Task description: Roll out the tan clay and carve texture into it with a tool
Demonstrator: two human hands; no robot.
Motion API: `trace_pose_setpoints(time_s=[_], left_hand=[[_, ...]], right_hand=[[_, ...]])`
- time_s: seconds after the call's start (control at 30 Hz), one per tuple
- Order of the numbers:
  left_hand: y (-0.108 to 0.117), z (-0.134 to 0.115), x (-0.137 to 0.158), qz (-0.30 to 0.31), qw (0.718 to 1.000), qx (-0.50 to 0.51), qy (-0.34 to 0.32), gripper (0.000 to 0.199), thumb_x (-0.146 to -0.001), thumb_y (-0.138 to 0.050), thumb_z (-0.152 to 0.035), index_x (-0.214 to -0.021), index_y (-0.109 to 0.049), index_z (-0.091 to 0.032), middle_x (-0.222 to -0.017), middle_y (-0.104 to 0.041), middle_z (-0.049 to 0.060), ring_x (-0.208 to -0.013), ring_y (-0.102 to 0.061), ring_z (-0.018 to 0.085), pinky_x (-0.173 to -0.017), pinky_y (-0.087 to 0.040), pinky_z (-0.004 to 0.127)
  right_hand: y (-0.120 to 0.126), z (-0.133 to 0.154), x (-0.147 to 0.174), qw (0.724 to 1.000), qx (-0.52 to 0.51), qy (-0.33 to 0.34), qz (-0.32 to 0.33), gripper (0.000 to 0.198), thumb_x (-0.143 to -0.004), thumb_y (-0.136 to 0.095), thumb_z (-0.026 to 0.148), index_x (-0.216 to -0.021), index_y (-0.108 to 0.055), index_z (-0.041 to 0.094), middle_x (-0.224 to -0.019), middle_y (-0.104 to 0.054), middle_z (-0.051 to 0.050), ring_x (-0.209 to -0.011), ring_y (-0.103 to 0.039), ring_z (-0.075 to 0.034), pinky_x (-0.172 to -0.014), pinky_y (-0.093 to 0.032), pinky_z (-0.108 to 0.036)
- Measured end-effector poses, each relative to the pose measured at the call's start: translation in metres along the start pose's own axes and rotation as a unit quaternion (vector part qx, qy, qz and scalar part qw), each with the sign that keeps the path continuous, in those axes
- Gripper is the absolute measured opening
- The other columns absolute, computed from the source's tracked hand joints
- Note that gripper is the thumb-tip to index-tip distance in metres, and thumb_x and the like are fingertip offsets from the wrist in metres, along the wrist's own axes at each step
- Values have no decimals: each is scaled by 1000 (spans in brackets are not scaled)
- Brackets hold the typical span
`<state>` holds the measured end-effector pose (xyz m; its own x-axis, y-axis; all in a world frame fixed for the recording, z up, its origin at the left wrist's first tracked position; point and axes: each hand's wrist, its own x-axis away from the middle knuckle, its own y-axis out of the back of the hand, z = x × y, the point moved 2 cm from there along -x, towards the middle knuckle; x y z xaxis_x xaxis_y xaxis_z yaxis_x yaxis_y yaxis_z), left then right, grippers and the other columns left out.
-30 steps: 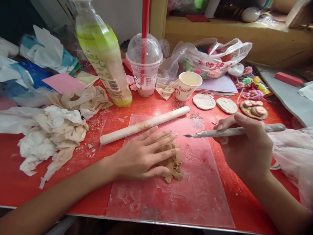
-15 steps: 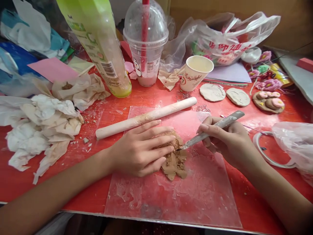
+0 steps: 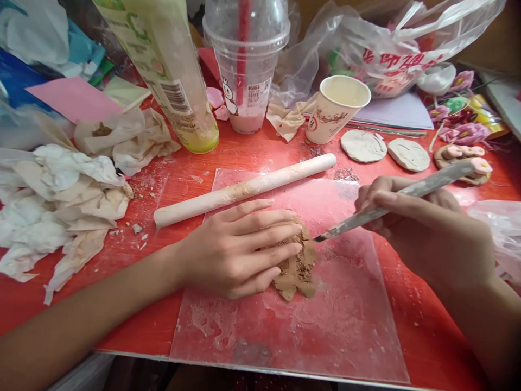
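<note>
My left hand (image 3: 240, 250) lies flat with its fingers stretched over a piece of brown clay (image 3: 299, 269), hiding the clay's left part. The clay's surface is rough and crumbly, its lower edge uneven. Under it is a clear plastic sheet (image 3: 325, 331). In my right hand (image 3: 431, 228) is a clay-smeared, pencil-like tool (image 3: 391, 202) with a dark tip, gripped between thumb and fingers. That tip points left, just off the clay's right edge. Behind my left hand a pale rolling pin (image 3: 248, 189) lies slantwise across the sheet's far edge.
Crumpled tissues (image 3: 73, 201) lie at the left. Along the back stand a green bottle (image 3: 163, 76), a plastic cup with a straw (image 3: 246, 70) and a paper cup (image 3: 337, 111). Two pale clay discs (image 3: 363, 145) and a decorated brown piece (image 3: 462, 163) sit at the right, below a plastic bag (image 3: 391, 54).
My right hand has drawn back to the right, lifting the tool's tip off the clay. My left hand stays on the clay. The camera view has shifted slightly closer.
</note>
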<state>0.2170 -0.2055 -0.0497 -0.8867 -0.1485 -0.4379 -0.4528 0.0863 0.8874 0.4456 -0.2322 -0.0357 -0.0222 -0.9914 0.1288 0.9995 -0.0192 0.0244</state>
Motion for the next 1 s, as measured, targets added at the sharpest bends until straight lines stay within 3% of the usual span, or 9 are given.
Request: trace_pose_setpoints(time_s=[0.07,0.23,0.4,0.6,0.87,1.0], left_hand=[[-1,0,0,13,1000,2,-1,30,-83,-49,-25,-112,-57,-17,-125,-52,5,-124,-39,20,-105,-32,39],[-2,1,1,30,1000,5,8,30,-84,-50,-25,-112,-57,-18,-125,-52,4,-125,-38,21,-106,-30,40],[-2,1,1,30,1000,3,5,32,-84,-50,-26,-114,-55,-19,-125,-52,4,-125,-37,21,-106,-30,39],[-2,2,1,29,1000,7,6,30,-84,-49,-26,-114,-55,-20,-124,-52,4,-124,-38,20,-105,-30,38],[-2,2,1,29,1000,6,6,30,-84,-49,-24,-113,-56,-19,-124,-52,4,-124,-38,20,-104,-32,38],[-2,2,0,23,1000,6,1,31,-83,-50,-24,-112,-57,-18,-123,-54,4,-123,-39,20,-103,-33,39]], right_hand=[[2,2,0,1000,-5,8,-7,22,-77,-57,23,-56,-53,16,-57,-44,0,-51,-35,-8,-45,-23,-27],[1,-3,0,993,83,8,81,20,-80,-55,23,-61,-54,17,-57,-41,2,-53,-33,-8,-47,-24,-26],[5,-3,4,978,156,-18,137,12,-81,-55,25,-71,-57,19,-53,-45,3,-46,-39,-6,-39,-26,-21],[5,9,6,982,185,17,33,12,-73,-64,26,-65,-60,19,-51,-49,2,-45,-40,-6,-37,-27,-19],[-6,4,8,972,226,13,68,7,-76,-63,27,-76,-62,21,-62,-55,1,-53,-44,-7,-42,-32,-18],[-2,7,8,984,179,19,-10,15,-75,-63,32,-68,-61,19,-50,-48,2,-43,-39,-6,-36,-29,-19]])
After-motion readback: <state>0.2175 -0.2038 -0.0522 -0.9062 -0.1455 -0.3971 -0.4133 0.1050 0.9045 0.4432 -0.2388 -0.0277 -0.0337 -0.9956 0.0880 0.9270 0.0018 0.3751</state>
